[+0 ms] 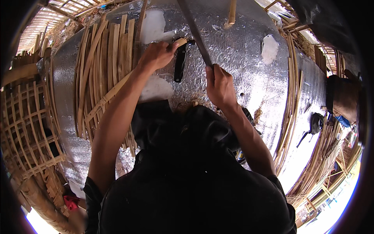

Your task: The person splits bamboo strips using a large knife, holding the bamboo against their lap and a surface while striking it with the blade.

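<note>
Currently splitting: left hand [156,54] pinching bamboo strip [117,87] end, right hand [220,86] clenched round long blade [194,33]; steady downward pressure judged necessary next.

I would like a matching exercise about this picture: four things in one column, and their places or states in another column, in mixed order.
Things:
1. left hand
2. right hand
3. bamboo strips
4. woven lattice

Places or states:
A. lying in a pile on the silver sheet, left of the arms
B. closed around a long dark blade
C. at the far left edge, an open grid
D. gripping the end of a bamboo piece

Pairs: 1-D, 2-B, 3-A, 4-C
</note>
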### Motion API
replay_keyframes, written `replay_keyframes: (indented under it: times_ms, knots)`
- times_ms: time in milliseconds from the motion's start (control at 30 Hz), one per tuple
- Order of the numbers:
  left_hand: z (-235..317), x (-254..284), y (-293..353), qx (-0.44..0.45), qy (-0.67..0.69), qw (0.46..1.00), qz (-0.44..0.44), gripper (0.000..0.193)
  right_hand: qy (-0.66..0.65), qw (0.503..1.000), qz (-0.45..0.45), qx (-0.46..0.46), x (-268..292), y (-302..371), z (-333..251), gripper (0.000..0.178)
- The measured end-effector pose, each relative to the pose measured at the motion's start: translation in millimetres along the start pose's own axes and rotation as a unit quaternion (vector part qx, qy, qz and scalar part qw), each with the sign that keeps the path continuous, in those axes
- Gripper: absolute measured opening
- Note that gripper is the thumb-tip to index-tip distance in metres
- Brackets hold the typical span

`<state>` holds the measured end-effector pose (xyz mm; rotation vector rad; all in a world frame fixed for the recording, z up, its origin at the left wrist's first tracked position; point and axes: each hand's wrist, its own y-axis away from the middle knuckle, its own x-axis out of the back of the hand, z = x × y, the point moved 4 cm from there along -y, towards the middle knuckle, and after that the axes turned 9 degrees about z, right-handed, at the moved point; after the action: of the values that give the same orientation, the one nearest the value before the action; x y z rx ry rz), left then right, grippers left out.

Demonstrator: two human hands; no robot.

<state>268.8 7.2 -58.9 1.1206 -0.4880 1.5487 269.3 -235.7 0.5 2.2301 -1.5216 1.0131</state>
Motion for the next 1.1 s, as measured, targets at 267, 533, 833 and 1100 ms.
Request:
replay_keyframes:
  times_ms: [267,533,833,1100]
  knots:
    - [5.4,1.3,4.7,-0.003,-0.014,0.999,0.039,0.068,0.021,1.0,-0.019,-0.008,-6.4,-4.4,6.6,0.014]
    - [-1.0,-4.6,4.2,-0.053,-0.032,0.998,0.008,0.067,0.028,0.999,0.015,0.013,-5.8,-8.5,-6.1,0.015]
    - [2.7,-5.5,8.3,-0.051,-0.037,0.997,0.039,0.06,0.045,0.998,-0.022,-0.037,-15.8,-16.7,-5.5,0.017]
    - [4.4,-4.3,7.3,-0.053,-0.037,0.995,0.081,0.06,0.067,0.997,-0.027,-0.022,-32.7,-22.3,16.2,0.014]
